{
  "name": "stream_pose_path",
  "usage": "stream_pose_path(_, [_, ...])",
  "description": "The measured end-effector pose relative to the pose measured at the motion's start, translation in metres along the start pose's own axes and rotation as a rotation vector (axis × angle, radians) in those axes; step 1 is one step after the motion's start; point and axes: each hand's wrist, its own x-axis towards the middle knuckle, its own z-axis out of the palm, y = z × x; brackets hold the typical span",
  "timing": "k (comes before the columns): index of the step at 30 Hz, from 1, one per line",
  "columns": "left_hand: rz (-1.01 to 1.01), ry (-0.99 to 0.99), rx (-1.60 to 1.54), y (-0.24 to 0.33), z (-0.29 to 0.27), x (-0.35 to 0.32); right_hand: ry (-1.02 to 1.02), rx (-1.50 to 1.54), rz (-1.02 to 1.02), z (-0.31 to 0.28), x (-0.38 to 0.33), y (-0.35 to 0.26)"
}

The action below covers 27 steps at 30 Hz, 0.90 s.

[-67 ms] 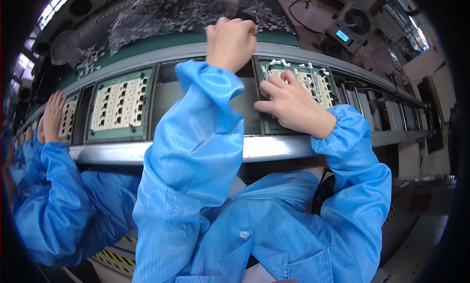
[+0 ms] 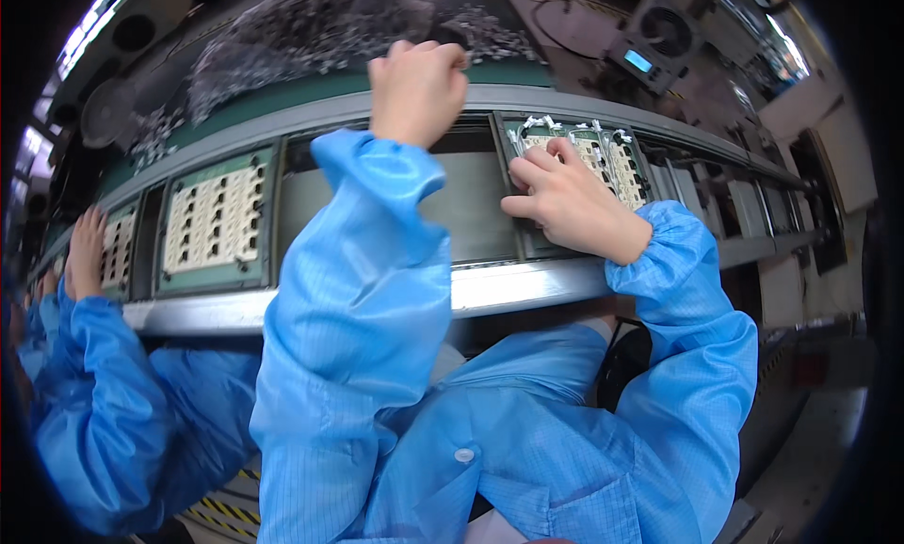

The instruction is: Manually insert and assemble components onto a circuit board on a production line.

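Observation:
My left hand (image 2: 420, 92) is over the far rail, beside a pile of small white parts (image 2: 282, 50) in clear plastic. Its fingers curl inward and their tips are hidden, so I cannot see what they hold. My right hand (image 2: 582, 205) is bent over the left side of a circuit board (image 2: 629, 168) fitted with cream blocks and dark parts. White connectors with thin wires (image 2: 541, 123) lie along the board's far edge. The right fingers are curled downward, and the back of the hand hides what is under them.
Another board (image 2: 215, 219) rests to the left in the metal-railed track (image 2: 527, 285). Further left, a co-worker's hand (image 2: 88, 248) is at another board. A fan-like device with a lit screen (image 2: 638, 61) stands at the far right. Bare track rollers continue rightward.
The view has turned slightly, so the far rail and left board appear further left and lower. Both my hands keep nearly the same pose.

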Motion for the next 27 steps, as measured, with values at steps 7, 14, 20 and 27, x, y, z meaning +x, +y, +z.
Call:
stream_pose_path(7, [0.071, -0.165, 0.001, -0.001, -0.004, 0.001, -0.174, -0.272, 0.295, -0.040, -0.134, 0.059])
stream_pose_path(14, [0.094, -0.181, -0.046, 0.010, 0.003, 0.000, -0.474, -0.644, 0.752, -0.052, -0.264, 0.120])
stream_pose_path(20, [0.152, -0.187, -0.005, 0.024, -0.006, -0.002, -0.434, -0.876, 1.053, -0.031, -0.384, 0.179])
stream_pose_path(27, [0.245, -0.209, 0.027, 0.031, -0.020, 0.000, -0.402, -0.839, 1.663, 0.001, -0.460, 0.258])
